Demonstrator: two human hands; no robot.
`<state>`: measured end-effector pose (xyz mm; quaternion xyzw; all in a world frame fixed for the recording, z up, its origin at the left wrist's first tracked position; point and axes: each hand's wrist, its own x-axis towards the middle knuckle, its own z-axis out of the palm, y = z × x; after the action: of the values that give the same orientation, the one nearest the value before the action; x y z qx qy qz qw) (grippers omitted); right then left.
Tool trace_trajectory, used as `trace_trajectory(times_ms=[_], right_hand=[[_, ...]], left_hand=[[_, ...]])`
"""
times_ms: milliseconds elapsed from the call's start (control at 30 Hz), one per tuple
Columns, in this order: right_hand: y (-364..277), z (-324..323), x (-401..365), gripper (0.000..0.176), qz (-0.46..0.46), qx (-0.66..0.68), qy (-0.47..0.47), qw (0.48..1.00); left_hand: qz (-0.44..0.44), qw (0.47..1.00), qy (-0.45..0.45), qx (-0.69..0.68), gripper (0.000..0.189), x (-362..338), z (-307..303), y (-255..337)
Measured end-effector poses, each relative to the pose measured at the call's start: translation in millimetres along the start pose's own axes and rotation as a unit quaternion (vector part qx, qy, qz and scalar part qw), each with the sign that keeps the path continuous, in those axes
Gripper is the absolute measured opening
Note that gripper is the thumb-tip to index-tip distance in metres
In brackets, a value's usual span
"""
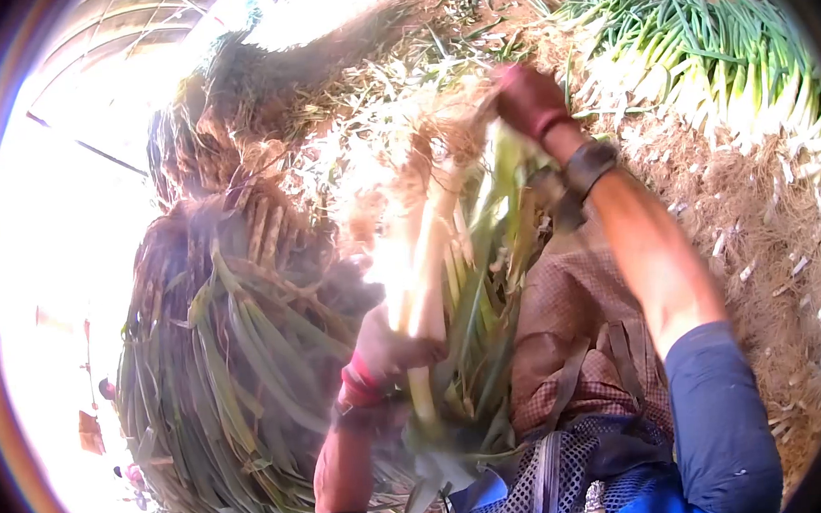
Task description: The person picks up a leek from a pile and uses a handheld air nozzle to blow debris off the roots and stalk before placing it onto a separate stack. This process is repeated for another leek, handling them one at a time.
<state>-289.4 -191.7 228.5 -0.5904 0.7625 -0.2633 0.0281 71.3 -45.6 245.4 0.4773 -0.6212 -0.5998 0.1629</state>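
Observation:
My left hand (395,348), in a glove with a pink-red cuff, is closed around the pale stalks of a bunch of long green onions (431,246). Their stringy roots (459,115) point up and away from me, while the leaves (473,383) hang down toward my lap. My right hand (528,100), in a red glove, is at the root end with its fingers curled in. Motion blurs it, and what it grips there cannot be made out. A dark band (591,165) circles my right wrist.
At my left lies a big heap of untrimmed green onions (221,359) with brown roots. Cleaned green onions (725,63) lie in a row at the upper right. Cut roots and white scraps (744,239) litter the ground at my right. Glare washes out the left side.

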Motion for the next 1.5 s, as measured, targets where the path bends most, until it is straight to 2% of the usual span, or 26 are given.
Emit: trace_trajectory(times_ms=[33,67,100,133,200,267,300,367,400,467,533,567,600,633,667,700,733,800,867,933,1100,1167,1267,1300,1467,1500], right_hand=[[44.0,20.2,34.8,0.021,0.084,0.14,0.126,0.978],[85.9,0.2,53.7,0.024,0.104,0.02,0.133,0.986],[154.0,-18.5,73.2,0.024,-0.061,-0.191,0.074,0.977],[175.1,-49.8,74.9,0.023,0.05,-0.066,0.058,0.995],[167.9,-88.8,43.4,0.027,0.105,0.112,0.075,0.985],[185.7,-71.2,32.5,0.028,0.027,0.326,-0.044,0.944],[148.0,-75.0,-0.3,0.028,0.032,0.262,-0.086,0.961],[99.6,-67.7,-59.2,0.043,-0.056,0.374,-0.311,0.872],[92.5,-51.6,-87.3,0.043,-0.061,0.376,-0.313,0.87],[71.6,-21.2,-133.9,0.027,-0.002,0.515,-0.577,0.634],[28.9,-42.5,-162.8,0.032,-0.406,0.203,-0.418,0.787],[-5.0,-46.0,-142.2,0.035,-0.123,0.007,-0.625,0.771],[24.1,-7.9,-110.5,0.035,-0.471,-0.13,-0.364,0.793],[24.6,-20.3,-55.6,0.039,-0.45,-0.106,-0.242,0.853],[18.3,-37.8,15.3,0.037,-0.112,0.087,-0.323,0.936],[13.2,-66.9,13.5,0.037,-0.109,0.086,-0.323,0.936],[1.6,-107.2,16.5,0.044,-0.118,0.068,-0.15,0.979],[-31.4,-155.7,23.6,0.063,-0.138,0.03,0.2,0.969],[-66.2,-123.4,-7.1,0.057,-0.193,0.175,0.047,0.964],[-83.0,-68.2,-55.0,0.055,-0.355,0.129,0.051,0.925],[-98.7,-20.8,-63.5,0.026,-0.347,0.005,-0.065,0.936],[-61.2,-26.1,-17.1,0.027,-0.264,0.08,0.106,0.955],[6.3,-64.2,26.7,0.04,-0.022,0.045,0.157,0.986],[4.9,-78.2,15.9,0.044,0.066,-0.003,0.044,0.997],[-24.0,-28.2,-74.5,0.066,-0.077,0.17,-0.195,0.963],[-56.3,-44.4,-89.9,0.063,-0.059,0.169,-0.324,0.929]], left_hand=[[-0.023,1.0,0.015,0.008,0.045,-3.1,-2.8,-11.8],[-0.047,0.998,0.026,0.018,0.05,-6.9,-5.3,-19.6],[-0.033,0.999,0.011,-0.012,0.062,-14.3,-9.5,-21.0],[-0.046,0.993,0.043,-0.096,0.068,-24.6,-3.8,-5.1],[-0.035,0.994,0.076,-0.076,0.068,-21.7,-26.4,-32.2],[-0.038,0.984,0.075,-0.16,0.045,-16.6,-37.6,-34.2],[-0.036,0.986,0.079,-0.139,0.043,-13.1,-46.1,-40.2],[-0.034,0.988,0.09,-0.117,0.042,-7.8,-54.8,-44.0],[-0.028,0.991,0.091,-0.096,0.042,-6.3,-54.8,-44.6],[-0.021,0.992,0.099,-0.078,0.042,-4.1,-48.4,-43.0],[-0.011,0.983,0.153,-0.102,0.034,0.7,-36.9,-37.6],[-0.029,0.988,0.139,-0.057,0.035,2.3,-40.9,-37.0],[-0.028,0.988,0.143,-0.059,0.035,3.9,-39.2,-35.3],[-0.029,0.986,0.152,-0.064,0.035,4.9,-34.0,-33.7],[-0.029,0.985,0.157,-0.068,0.035,4.9,-30.0,-32.6],[-0.028,0.985,0.159,-0.057,0.034,8.1,-30.5,-38.9],[-0.022,0.985,0.158,-0.06,0.034,13.5,-31.0,-44.2],[-0.004,0.985,0.159,-0.063,0.035,18.1,-27.9,-53.7],[-0.013,0.985,0.157,-0.073,0.039,20.7,-22.4,-51.6],[0.002,0.989,0.136,-0.066,0.045,29.5,-18.8,-61.7],[-0.005,0.992,0.116,-0.044,0.054,36.3,4.7,-57.9],[-0.01,0.993,0.114,-0.029,0.054,37.5,5.9,-59.6],[-0.026,0.993,0.112,-0.017,0.053,30.4,5.7,-51.1],[-0.032,0.993,0.113,-0.019,0.053,29.2,4.8,-46.9],[-0.006,0.992,0.123,-0.04,0.054,45.8,4.6,-61.3],[-0.028,0.99,0.131,-0.036,0.054,46.2,7.9,-56.7]])
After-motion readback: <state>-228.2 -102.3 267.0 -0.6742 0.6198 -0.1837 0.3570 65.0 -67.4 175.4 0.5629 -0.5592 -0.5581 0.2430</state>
